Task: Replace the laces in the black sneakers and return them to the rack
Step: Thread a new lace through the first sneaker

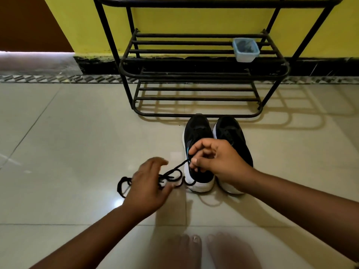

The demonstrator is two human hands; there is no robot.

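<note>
Now, grip of right hand: the right hand [215, 162] pinches one black lace [175, 168] between thumb and bent fingers, just above the heel opening of the left sneaker [197, 150].
Left hand: the left hand [149, 183] is spread, fingers loose, over the heap of lace on the floor; it seems to touch the loops but closes on nothing.
Lace: it runs from the pinch down to a tangle beside the heel.
Sneakers: the right sneaker [231, 136] stands touching its pair, toes toward the rack [196, 74].
Rack: a blue tub [245, 50] sits on its middle shelf.
Step, I judge: the lace is being handled at the shoe; whether it goes out or in, I cannot tell.
Next move: free the tangle and find the lace end.
</note>
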